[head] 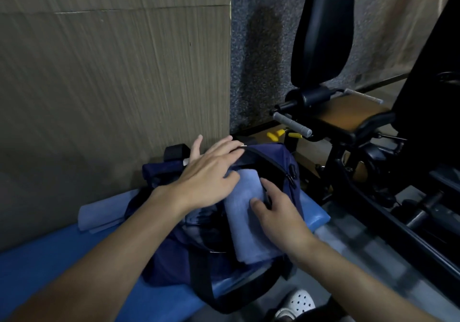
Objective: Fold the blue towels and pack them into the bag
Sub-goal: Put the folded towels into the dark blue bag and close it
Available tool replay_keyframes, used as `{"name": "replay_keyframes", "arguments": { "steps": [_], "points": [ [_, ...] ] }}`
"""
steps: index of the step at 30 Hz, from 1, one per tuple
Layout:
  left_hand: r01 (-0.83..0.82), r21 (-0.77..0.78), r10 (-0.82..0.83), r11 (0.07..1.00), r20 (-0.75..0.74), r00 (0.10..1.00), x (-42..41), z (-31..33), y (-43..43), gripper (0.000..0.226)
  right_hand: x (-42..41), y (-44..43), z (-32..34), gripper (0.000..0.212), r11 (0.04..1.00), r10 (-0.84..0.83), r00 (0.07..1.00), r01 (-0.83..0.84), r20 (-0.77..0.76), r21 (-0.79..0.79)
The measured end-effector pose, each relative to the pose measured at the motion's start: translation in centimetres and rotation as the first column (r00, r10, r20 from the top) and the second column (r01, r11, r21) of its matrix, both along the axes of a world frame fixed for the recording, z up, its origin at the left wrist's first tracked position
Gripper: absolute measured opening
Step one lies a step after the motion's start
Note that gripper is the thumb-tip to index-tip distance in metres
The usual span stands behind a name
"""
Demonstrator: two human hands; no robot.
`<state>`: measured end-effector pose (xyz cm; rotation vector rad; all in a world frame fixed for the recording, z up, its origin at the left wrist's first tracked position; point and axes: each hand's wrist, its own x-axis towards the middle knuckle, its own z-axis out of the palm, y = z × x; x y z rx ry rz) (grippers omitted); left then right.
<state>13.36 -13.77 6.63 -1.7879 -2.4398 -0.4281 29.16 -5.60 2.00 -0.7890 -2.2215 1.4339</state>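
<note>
Blue towel (245,213) half in bag (169,259), left hand (207,181), right hand (278,213) on it

light: a dim indoor scene is shown, colours muted, the source unseen.
shadows: a tall soft shadow is cast on the grey speckled wall (263,48); detail in the black gym machine (323,35) is lost.
blur: the left hand (209,175) and the floor (361,242) are smeared by motion.
distortion: lines of the wood panel (112,60) are bowed near the edges.
</note>
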Motion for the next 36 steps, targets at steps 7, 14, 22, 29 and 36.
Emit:
{"name": "replay_keyframes", "arguments": {
  "steps": [7,14,22,29,36],
  "points": [
    [0.008,0.035,-0.007,0.999,-0.023,1.0,0.6,-0.7,-0.8,0.055,-3.5,1.0,0.1,0.061,0.958,-0.178,0.981,0.153,-0.081,-0.244],
    [-0.031,0.078,0.038,0.996,-0.091,0.995,0.1,0.3,-0.9,0.06,-4.0,2.3,0.9,0.035,0.961,-0.252,0.927,0.205,-0.278,-0.187],
    [-0.05,0.028,0.051,0.998,-0.03,0.998,-0.1,2.3,1.8,0.056,-6.8,2.0,-1.1,0.047,0.973,-0.035,0.998,0.022,0.053,0.232],
    [-0.045,0.02,0.045,0.999,-0.037,0.998,-0.4,3.6,2.5,0.053,-11.2,5.6,-1.1,0.05,0.951,-0.204,0.919,0.105,0.337,0.291],
    [0.037,-0.004,-0.037,0.999,-0.09,0.995,-0.9,3.5,2.9,0.065,-10.3,8.0,-4.2,0.042,0.95,-0.215,0.898,0.101,0.383,0.297]
  ]
}}
